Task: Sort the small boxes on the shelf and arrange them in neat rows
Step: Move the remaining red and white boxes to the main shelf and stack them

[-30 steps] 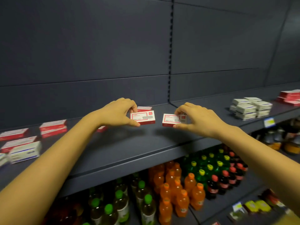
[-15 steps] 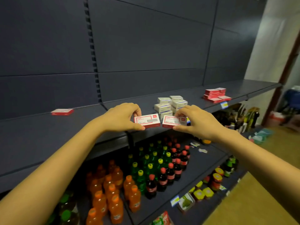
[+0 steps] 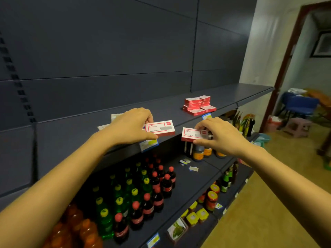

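Our left hand [image 3: 131, 126] pinches one small red-and-white cardboard box [image 3: 160, 127]; our right hand [image 3: 217, 136] pinches another [image 3: 190, 134], long axes sideways. The stack of matching red boxes [image 3: 198, 105] on the dark blue metal shelf [image 3: 232, 97] lies beyond and rightward, nearer our right.

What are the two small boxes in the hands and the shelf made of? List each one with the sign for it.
Box in the left hand: looks like thin printed card, red and white, with sharp folded edges and a faint sheen.
Box in the right hand: the same, probably card too.
Shelf: likely painted sheet metal, matt dark blue, with a thin straight lip; the picture cannot confirm it.
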The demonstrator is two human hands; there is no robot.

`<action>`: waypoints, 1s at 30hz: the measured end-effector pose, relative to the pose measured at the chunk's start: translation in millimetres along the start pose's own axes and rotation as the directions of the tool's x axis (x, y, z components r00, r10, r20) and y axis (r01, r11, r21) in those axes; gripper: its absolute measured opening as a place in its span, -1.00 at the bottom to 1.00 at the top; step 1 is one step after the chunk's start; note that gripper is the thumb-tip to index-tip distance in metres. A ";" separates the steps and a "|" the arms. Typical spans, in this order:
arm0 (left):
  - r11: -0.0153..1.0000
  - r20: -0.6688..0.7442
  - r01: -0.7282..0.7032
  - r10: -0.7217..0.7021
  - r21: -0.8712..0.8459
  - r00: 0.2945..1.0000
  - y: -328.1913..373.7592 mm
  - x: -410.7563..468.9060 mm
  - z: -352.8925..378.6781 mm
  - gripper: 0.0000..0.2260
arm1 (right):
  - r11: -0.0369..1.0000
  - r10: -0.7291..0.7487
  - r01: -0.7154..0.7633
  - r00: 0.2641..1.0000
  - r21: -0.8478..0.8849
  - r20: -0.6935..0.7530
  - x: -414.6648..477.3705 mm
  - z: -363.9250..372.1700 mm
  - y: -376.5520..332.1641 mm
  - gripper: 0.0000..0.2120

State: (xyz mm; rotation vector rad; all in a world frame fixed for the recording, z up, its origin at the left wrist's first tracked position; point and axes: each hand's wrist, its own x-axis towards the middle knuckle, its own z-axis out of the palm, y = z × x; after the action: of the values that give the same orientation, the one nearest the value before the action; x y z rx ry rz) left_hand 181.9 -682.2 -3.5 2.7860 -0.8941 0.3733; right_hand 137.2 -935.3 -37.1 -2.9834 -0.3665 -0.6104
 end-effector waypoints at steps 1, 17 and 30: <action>1.000 -0.006 0.002 -0.002 0.013 1.000 5.9 13.7 4.7 -0.63 | 1.000 0.005 -0.005 1.000 -0.001 0.001 4.8 2.3 14.7 -0.60; 0.978 -0.047 0.210 -0.209 0.003 0.977 74.2 193.6 83.6 -0.62 | 0.990 -0.113 0.110 0.993 0.089 0.027 112.7 36.8 222.7 -0.52; 0.865 -0.056 0.500 -0.501 -0.041 0.863 89.6 256.6 125.5 -0.58 | 0.918 -0.341 0.321 0.939 0.234 0.049 182.4 63.3 295.1 -0.55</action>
State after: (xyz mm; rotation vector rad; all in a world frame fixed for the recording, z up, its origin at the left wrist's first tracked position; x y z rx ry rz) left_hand 353.1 -925.3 -37.8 2.8217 -0.1323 0.3549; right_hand 396.7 -1173.9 -30.4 -2.7550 -0.8984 -0.4254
